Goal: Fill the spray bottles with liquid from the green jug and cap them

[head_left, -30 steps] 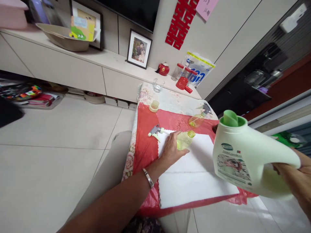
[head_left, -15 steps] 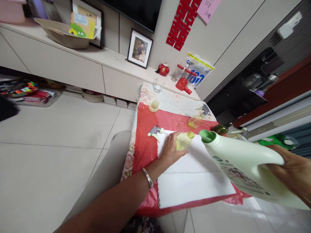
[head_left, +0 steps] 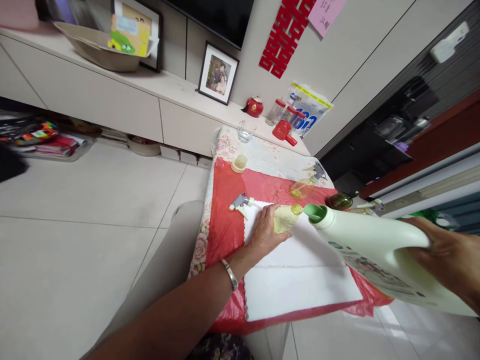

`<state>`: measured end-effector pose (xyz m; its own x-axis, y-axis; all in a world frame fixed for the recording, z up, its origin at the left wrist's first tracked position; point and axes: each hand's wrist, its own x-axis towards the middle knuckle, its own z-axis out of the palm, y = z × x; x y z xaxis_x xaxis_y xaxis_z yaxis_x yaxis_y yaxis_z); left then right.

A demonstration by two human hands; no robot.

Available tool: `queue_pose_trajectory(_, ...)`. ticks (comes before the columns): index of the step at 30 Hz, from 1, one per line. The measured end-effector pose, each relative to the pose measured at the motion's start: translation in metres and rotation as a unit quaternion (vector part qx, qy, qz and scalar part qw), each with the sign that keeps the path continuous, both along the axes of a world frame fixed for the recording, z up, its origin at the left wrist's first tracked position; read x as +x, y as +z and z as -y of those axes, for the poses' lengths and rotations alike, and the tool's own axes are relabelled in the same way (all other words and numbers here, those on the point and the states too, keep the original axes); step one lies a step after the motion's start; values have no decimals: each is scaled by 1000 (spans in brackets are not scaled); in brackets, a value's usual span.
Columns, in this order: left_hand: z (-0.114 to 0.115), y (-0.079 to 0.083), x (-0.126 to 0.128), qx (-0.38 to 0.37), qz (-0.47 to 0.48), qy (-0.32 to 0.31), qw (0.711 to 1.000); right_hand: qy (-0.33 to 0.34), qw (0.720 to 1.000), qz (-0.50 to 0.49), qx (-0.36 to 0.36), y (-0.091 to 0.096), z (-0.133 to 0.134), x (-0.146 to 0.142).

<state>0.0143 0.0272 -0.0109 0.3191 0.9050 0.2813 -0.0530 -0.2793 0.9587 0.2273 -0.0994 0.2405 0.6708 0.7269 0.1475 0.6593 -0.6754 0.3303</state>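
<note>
My left hand [head_left: 265, 227] is closed around a yellow see-through bottle [head_left: 284, 219], which leans to the right with its uncapped neck toward the jug. In my right hand [head_left: 442, 250] is the handle of a large pale green jug [head_left: 369, 240], tipped nearly flat. Its green spout [head_left: 315, 212] is close to the bottle's neck; I cannot make out any liquid between them. A grey and pale green spray head [head_left: 242, 203] lies left of my left hand. A pale green cap [head_left: 239, 163] stands farther back. Beneath the bottle is a white cloth [head_left: 300, 285].
Red plastic sheeting [head_left: 225, 230] covers part of the table. Behind the jug stand another spray bottle [head_left: 303, 189] and a dark green bottle [head_left: 339, 201]. A glass cup [head_left: 245, 132] is at the far edge. A low cabinet [head_left: 112, 100] runs along the wall.
The jug in my right hand has moved a little left and tilted flatter, bringing its spout nearer the bottle's neck. My left hand keeps its hold on the bottle.
</note>
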Motion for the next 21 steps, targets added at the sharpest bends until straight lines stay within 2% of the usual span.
queue_pose_trajectory(6,0,-3,2,5,7,4,1000,2,1000,6,-1,6,-8,-13)
queue_pose_trajectory(14,1,-2,0,8,-6,-5,1000,-11,999,25,-36,9,-10,-6)
queue_pose_trajectory(21,0,-2,2,9,-8,-1,1000,-8,997,33,-65,15,-14,-16)
